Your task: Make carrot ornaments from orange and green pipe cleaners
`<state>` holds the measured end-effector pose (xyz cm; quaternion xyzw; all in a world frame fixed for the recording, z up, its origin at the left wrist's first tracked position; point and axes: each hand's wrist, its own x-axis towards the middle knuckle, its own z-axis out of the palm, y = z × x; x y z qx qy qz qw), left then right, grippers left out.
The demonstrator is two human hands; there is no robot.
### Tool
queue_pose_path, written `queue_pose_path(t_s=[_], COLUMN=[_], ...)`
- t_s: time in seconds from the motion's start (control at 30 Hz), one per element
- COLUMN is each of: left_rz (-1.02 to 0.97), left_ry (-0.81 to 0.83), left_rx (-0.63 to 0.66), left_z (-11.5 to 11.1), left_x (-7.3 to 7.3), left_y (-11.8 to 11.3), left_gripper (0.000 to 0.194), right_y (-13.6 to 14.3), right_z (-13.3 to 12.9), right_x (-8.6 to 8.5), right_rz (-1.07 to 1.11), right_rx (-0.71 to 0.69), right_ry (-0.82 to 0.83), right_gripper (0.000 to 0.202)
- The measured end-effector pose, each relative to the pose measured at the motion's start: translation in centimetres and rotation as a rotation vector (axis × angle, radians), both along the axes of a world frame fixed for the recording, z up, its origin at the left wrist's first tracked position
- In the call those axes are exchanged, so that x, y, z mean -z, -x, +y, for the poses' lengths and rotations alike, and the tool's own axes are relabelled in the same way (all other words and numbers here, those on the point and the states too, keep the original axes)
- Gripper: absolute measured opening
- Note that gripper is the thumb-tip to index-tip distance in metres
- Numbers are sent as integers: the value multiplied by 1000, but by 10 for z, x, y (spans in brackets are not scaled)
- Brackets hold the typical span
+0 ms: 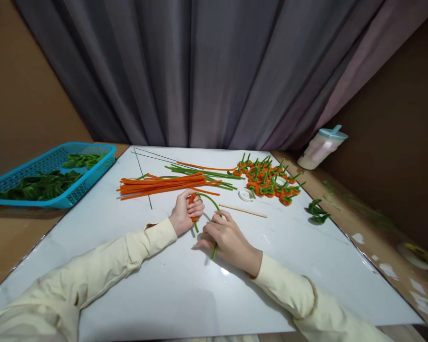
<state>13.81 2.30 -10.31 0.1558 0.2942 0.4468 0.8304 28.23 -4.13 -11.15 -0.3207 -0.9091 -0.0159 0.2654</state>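
My left hand (187,209) is closed around a small coiled orange pipe-cleaner piece (192,198), partly hidden by the fingers. A green pipe cleaner (209,198) arches out of its top, and a short green end pokes out below. My right hand (228,237) pinches the free length of that green stem, whose tip hangs under the fingers. Behind the hands lie a bundle of straight orange pipe cleaners (164,184) and some green pipe cleaners (203,171). A thin wooden stick (243,211) rests just past my right hand.
Several orange pieces with green stems (267,178) cluster at the back right, near a white ring (245,194). A blue basket (89,183) holds green coiled pieces on the left. Curled green pieces (318,211) lie at the right edge. A lidded cup (322,148) stands beyond.
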Motion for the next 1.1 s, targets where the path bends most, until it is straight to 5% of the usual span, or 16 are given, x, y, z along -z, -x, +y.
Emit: queue_pose_path(t_s=[0.37, 0.6, 1.1], left_rz=[11, 39, 124], left_ry=[2, -165, -69], left_rx=[-107, -227, -59], left_z=[-20, -32, -18], left_x=[-2, -5, -4], left_y=[-14, -25, -14], left_gripper=[39, 40, 53], right_y=[9, 9, 12], right_z=[-3, -2, -4], right_x=[5, 8, 11], right_rz=[-35, -24, -59], right_rx=[87, 118, 86], right_ry=[-177, -39, 2], right_gripper=[27, 19, 27])
